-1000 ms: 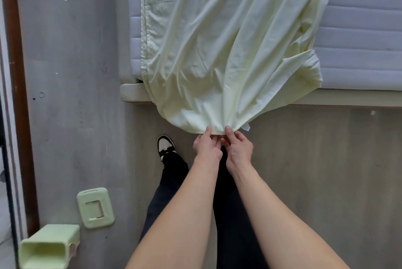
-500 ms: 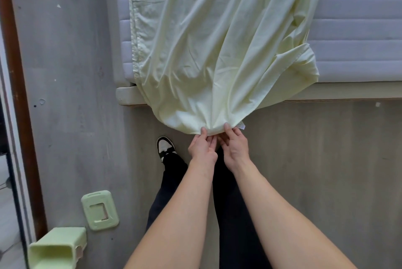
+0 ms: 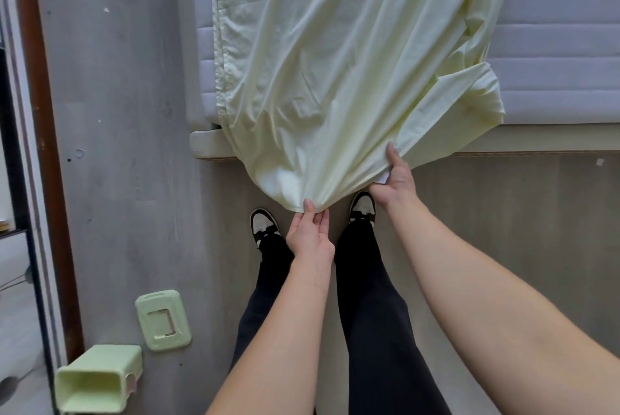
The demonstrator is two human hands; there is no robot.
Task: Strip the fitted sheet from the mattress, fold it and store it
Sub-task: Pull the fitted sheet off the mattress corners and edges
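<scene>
Left hand (image 3: 310, 233) pinches the near hem of the pale fitted sheet (image 3: 335, 79); right hand (image 3: 396, 176) grips its edge further right, over the mattress (image 3: 553, 45).

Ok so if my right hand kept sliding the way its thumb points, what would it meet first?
The right hand already pinches the hem of the pale yellow cotton fitted sheet. Straight on lies more of that draped sheet, then probably the grey quilted mattress; depth is unclear.

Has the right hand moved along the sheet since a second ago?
Yes. The right hand has slid right along the sheet hem, away from the left hand, and up toward the bed frame.
</scene>
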